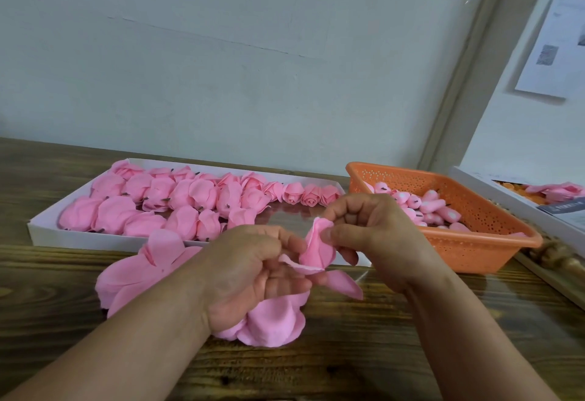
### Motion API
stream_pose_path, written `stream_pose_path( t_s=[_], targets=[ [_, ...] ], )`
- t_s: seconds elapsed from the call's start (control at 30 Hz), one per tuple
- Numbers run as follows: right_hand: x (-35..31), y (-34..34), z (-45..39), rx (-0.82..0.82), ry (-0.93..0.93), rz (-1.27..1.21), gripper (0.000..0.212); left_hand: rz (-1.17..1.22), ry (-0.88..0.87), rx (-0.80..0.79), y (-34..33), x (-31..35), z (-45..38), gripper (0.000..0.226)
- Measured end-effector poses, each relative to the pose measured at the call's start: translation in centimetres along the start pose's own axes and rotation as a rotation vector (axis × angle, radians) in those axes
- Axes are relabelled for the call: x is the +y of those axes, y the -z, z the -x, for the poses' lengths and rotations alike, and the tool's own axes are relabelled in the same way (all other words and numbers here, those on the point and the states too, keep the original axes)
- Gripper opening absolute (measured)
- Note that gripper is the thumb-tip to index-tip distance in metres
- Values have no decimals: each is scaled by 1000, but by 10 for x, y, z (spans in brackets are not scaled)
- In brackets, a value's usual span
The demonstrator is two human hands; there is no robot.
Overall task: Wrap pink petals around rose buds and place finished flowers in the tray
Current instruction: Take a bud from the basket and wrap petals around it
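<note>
Both hands work a pink petal piece (316, 250) just in front of the white tray (110, 237). My left hand (253, 277) holds the piece from below, fingers curled round its base. My right hand (364, 229) pinches the upper petal between thumb and forefinger. Whether a bud sits inside the petals is hidden. A pile of loose pink petals (139, 274) lies on the table under and left of my left hand. The tray holds several finished pink roses (177, 201). An orange basket (474, 242) to the right holds several pink rose buds (424, 204).
The wooden table (364, 353) runs along a pale wall. A second white box (512, 204) with pink and orange pieces sits at the far right edge. A carved wooden knob (554, 250) lies beside the basket.
</note>
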State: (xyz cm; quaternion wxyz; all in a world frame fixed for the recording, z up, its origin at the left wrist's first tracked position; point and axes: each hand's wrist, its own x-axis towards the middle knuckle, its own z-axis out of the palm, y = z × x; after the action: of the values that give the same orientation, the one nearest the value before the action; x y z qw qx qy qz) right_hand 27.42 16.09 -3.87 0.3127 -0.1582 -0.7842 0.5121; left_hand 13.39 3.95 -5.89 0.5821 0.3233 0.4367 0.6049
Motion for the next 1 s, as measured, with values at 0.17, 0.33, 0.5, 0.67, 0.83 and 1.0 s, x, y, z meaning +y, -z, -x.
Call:
stream_pose_path(
  t_s=[0.17,0.33,0.5,0.67,0.83,1.0],
  targets=[
    [1,2,-1,31,2,-10,7,-114,-53,-1,-1,-1,2,32],
    [0,0,-1,28,4,-16,6,-197,-101,8,-2,-1,3,23],
    [0,-2,0,0,-10,24,13,-263,-98,20,1,-2,1,24],
    [-2,-7,1,-12,-28,42,19,-258,-72,41,-1,-2,2,13],
    [-3,-8,1,-30,-44,35,21,-258,-87,74,-4,-4,2,10],
    [-3,-11,3,-59,-66,10,17,-266,-77,94,-5,-6,2,10]
  ],
)
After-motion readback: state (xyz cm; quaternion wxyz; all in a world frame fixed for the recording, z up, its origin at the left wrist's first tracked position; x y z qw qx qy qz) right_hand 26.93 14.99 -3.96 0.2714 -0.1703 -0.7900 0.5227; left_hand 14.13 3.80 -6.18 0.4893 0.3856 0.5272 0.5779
